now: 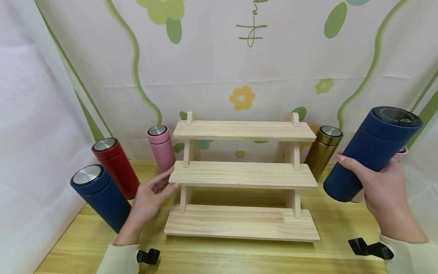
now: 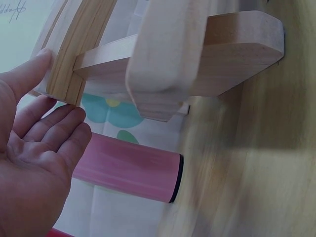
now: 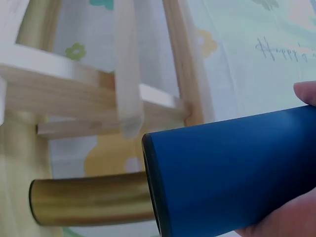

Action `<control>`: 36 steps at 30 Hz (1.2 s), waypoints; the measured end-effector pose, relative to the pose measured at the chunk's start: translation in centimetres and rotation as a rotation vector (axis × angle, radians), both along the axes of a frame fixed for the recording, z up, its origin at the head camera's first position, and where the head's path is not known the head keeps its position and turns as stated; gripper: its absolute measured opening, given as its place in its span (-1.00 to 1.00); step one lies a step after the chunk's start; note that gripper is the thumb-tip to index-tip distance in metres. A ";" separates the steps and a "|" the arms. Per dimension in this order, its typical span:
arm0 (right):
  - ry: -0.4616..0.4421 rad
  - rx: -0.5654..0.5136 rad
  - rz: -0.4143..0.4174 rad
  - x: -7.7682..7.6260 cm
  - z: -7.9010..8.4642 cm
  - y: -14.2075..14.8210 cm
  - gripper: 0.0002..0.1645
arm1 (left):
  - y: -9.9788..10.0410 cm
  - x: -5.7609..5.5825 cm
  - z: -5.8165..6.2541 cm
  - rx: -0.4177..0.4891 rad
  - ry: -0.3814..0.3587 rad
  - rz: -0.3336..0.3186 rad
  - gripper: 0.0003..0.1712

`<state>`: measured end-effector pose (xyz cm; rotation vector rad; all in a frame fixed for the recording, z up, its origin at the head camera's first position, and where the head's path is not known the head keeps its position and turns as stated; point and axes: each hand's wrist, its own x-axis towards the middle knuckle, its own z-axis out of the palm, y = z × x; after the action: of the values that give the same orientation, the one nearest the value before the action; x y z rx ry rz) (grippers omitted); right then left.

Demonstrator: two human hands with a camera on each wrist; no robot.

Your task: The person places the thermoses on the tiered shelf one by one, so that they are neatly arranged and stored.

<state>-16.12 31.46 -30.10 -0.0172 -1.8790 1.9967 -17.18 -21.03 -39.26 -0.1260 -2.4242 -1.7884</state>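
My right hand grips a dark blue thermos bottle with a black lid, held tilted to the right of the wooden three-tier display stand. In the right wrist view the blue bottle points its base toward the stand. At the stand's left side, my left hand pinches the end of the middle shelf. The left wrist view shows the thumb on top of the shelf and the fingers of that hand at its underside. All three shelves are bare.
Left of the stand are a pink bottle, a red bottle and another blue bottle. On the right stands a gold bottle, with another pink bottle mostly hidden behind my right hand. A patterned curtain hangs behind.
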 end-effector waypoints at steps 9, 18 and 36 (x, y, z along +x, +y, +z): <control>0.006 0.022 0.065 -0.3 2.2 -1.9 -0.33 | 0.1 0.0 0.0 0.008 -0.004 0.006 -0.28; 0.007 0.064 0.106 -0.9 4.0 -4.7 -0.31 | 0.1 0.1 0.0 0.020 -0.016 0.005 -0.28; 0.025 0.026 0.226 -3.6 6.4 -10.4 -0.27 | 0.2 0.1 0.1 -0.016 -0.002 0.017 -0.29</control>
<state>-19.68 21.04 -23.73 0.2364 -1.9658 2.1054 -17.06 -20.81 -39.20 -0.1044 -2.4339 -1.7632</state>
